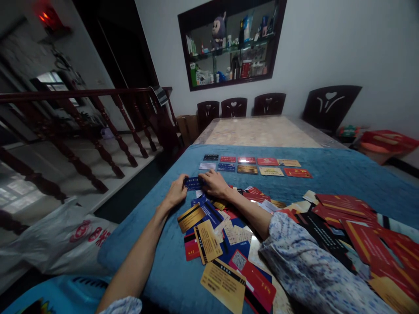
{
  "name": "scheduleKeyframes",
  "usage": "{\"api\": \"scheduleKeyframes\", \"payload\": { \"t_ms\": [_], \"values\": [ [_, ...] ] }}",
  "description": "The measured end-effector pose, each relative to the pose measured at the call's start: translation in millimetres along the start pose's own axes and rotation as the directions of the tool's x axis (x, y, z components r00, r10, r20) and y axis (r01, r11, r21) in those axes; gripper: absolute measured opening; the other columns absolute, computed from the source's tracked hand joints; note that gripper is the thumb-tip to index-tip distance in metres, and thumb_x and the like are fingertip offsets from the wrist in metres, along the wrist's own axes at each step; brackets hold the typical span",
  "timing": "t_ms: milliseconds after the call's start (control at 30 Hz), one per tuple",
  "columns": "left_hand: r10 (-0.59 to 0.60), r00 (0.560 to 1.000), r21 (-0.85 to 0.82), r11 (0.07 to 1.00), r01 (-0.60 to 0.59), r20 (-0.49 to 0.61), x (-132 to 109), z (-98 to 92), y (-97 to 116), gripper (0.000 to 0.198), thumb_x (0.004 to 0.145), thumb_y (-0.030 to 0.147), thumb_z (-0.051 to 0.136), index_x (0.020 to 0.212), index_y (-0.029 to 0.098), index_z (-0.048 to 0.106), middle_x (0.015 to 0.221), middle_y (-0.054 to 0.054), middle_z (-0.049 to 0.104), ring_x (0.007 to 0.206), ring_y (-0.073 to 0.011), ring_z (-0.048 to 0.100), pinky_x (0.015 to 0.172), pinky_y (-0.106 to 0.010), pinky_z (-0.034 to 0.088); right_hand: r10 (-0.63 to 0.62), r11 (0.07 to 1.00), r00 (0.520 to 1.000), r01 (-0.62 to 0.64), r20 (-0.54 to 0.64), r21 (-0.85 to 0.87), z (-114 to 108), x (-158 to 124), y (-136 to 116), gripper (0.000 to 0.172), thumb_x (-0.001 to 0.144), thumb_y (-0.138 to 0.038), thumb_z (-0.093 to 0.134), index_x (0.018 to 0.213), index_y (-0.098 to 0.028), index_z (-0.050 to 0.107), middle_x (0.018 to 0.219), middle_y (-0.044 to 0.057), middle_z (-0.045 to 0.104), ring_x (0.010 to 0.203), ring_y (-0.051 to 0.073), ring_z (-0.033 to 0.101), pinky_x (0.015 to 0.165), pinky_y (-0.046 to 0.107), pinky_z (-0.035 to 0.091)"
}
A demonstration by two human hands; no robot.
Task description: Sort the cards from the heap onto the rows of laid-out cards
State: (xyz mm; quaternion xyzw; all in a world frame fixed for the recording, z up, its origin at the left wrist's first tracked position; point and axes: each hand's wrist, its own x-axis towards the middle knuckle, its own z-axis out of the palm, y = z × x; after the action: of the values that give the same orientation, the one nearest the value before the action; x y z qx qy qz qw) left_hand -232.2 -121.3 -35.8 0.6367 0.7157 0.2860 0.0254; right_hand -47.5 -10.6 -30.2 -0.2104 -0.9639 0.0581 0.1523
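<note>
A dark blue plastic card is held level between my two hands, just in front of two rows of laid-out cards. My left hand pinches its left end, and my right hand grips the right end, hiding part of it. The rows beyond include a black card, a gold card and a red card. Under and before my forearms lies a loose heap of overlapping cards, among them a gold card with a black stripe and a red card with a square code.
A blue cloth covers the near part of the table. More red cards and sleeves are piled at the right. Dark chairs stand at the far end. A railing and a white plastic bag are on the left.
</note>
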Motion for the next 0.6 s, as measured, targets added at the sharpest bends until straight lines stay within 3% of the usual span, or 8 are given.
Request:
{"api": "scheduleKeyframes", "payload": {
  "t_ms": [267,400,600],
  "values": [
    [-0.006,0.999,-0.041,0.999,0.005,-0.032,4.1,2.9,-1.0,0.047,0.074,0.010,0.049,0.119,0.015,0.059,0.098,-0.005,0.066,0.078,-0.0168,0.059,0.083,-0.033,0.051,0.003,1.000,1.000,-0.002,0.021,-0.030,-3.1,5.7,6.5,0.064,0.084,-0.040,0.067,0.141,-0.017,0.049,0.129,0.017,0.057,0.120,0.032,0.043,0.092,0.044,0.040],
    [-0.048,0.998,-0.046,0.998,0.046,-0.046,6.3,3.3,-6.7,0.048,0.075,0.012,0.051,0.121,0.012,0.062,0.100,-0.008,0.066,0.084,-0.0189,0.060,0.086,-0.034,0.051,-0.008,0.998,0.999,0.011,0.047,-0.060,-5.6,6.2,5.1,0.066,0.083,-0.040,0.069,0.141,-0.017,0.048,0.131,0.018,0.055,0.122,0.033,0.042,0.093,0.046,0.040],
    [-0.014,0.998,-0.093,0.996,0.020,0.062,7.1,2.9,-12.8,0.060,0.070,0.017,0.063,0.129,0.012,0.057,0.104,-0.007,0.062,0.079,-0.0169,0.058,0.079,-0.034,0.053,-0.001,0.996,0.999,0.006,0.054,-0.086,-10.5,3.4,6.0,0.056,0.086,-0.040,0.063,0.136,-0.017,0.052,0.130,0.016,0.057,0.123,0.033,0.041,0.095,0.046,0.038]
  ]
}}
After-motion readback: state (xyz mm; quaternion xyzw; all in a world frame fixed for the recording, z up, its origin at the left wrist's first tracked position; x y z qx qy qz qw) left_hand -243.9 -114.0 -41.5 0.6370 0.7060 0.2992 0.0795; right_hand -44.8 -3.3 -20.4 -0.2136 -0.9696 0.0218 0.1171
